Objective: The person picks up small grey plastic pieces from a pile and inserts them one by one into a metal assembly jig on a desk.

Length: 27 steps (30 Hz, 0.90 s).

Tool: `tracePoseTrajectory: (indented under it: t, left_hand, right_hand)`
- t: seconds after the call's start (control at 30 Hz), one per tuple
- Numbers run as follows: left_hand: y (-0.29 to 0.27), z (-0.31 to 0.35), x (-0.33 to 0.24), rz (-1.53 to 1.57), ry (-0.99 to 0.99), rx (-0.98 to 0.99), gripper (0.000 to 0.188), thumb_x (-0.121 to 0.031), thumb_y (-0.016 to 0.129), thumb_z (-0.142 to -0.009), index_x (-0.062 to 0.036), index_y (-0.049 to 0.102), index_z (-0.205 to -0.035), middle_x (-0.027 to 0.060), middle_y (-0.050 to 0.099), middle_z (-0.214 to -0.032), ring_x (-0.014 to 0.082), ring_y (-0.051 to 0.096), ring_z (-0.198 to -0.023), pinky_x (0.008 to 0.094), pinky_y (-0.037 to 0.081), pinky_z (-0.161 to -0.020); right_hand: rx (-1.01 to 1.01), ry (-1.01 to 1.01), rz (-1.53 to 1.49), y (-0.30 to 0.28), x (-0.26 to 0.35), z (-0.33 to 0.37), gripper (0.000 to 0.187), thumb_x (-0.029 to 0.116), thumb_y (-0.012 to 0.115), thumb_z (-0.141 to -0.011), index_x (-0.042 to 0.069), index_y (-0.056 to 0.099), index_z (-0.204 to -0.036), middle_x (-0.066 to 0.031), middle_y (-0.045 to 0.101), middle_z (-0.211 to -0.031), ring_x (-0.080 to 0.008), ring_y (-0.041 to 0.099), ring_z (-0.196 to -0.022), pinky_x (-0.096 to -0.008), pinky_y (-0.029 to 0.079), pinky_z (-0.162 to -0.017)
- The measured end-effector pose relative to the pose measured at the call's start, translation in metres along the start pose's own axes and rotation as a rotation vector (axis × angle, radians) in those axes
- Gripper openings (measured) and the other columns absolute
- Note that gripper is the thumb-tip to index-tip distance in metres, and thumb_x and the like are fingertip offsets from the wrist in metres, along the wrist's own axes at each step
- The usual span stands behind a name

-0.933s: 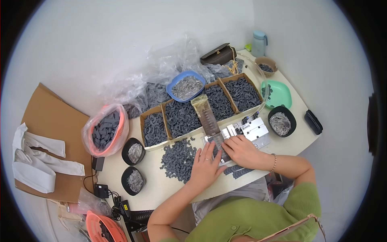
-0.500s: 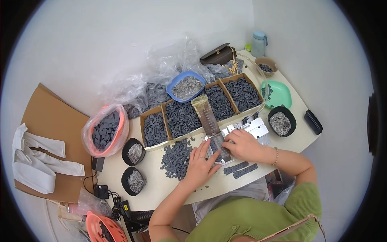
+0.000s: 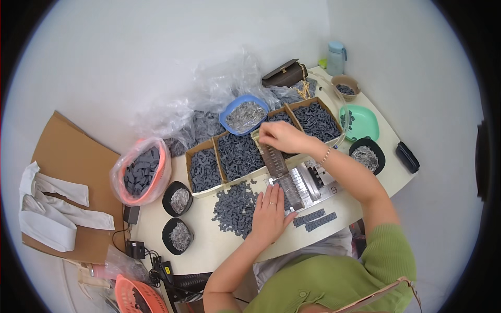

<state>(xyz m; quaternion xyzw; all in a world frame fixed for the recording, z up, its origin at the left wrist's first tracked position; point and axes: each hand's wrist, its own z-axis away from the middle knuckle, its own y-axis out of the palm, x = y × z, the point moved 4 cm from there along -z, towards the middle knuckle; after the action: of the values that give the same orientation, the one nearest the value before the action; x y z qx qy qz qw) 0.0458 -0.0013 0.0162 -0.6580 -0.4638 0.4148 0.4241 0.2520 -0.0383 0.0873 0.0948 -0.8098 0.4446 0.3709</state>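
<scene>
My left hand (image 3: 268, 215) lies with its fingers stretched out along the left edge of a metal jig (image 3: 309, 183), nothing held in it. A brownish see-through plate (image 3: 274, 163) with a row of slots reaches from the jig back over the compartment box. At its far end, my right hand (image 3: 282, 136) has its fingers closed on the plate; the fingertips are partly hidden. Beside my left hand spreads a pile of small dark grey parts (image 3: 234, 209). Two dark grey strips (image 3: 315, 219) of joined pieces lie in front of the jig.
The long cardboard box (image 3: 218, 151) holds grey parts in its compartments. Metal pins fill a blue tray (image 3: 224, 116) and several black bowls, one (image 3: 176, 198) at left. A green dish (image 3: 368, 124), a black case (image 3: 407, 157) and a bagged pink basket (image 3: 166, 172) stand around.
My right hand has left the jig's middle and moved back and left to the plate's far end. More of the jig now shows. My left hand stays on the jig, its fingers closer together.
</scene>
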Motion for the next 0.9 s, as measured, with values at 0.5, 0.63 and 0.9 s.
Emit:
tracePoseTrajectory:
  t: [0.5,0.63,0.9]
  left_hand:
    - [0.003,-0.053,0.015,0.196,-0.109,-0.110,0.010,-0.006,0.066,-0.078,-0.0025,0.057,-0.083,0.0131,0.056,-0.089,0.0321,0.053,-0.088,0.0411,0.040,-0.076]
    - [-0.023,-0.032,0.028,0.525,-0.317,-0.254,0.011,-0.002,0.060,-0.084,-0.0028,0.058,-0.094,0.0130,0.057,-0.086,0.0299,0.057,-0.080,0.0385,0.045,-0.071]
    - [-0.059,0.018,0.048,0.593,-0.361,-0.463,0.011,0.004,0.057,-0.086,0.0000,0.062,-0.095,0.0106,0.059,-0.088,0.0201,0.059,-0.075,0.0279,0.048,-0.069]
  right_hand:
    - [-0.193,0.035,0.019,0.002,-0.011,0.005,0.044,0.022,0.065,-0.085,0.003,0.049,-0.122,-0.0162,0.060,-0.101,-0.0347,0.056,-0.101,-0.0431,0.043,-0.090]
    - [-0.321,-0.238,0.162,-0.001,0.022,0.034,0.039,0.023,0.065,-0.084,0.007,0.055,-0.117,-0.0110,0.062,-0.095,-0.0300,0.058,-0.088,-0.0403,0.045,-0.079]
    - [-0.152,-0.763,0.594,0.039,0.068,0.184,0.022,0.012,0.060,-0.076,0.008,0.062,-0.097,-0.0065,0.064,-0.090,-0.0202,0.059,-0.092,-0.0304,0.048,-0.079]
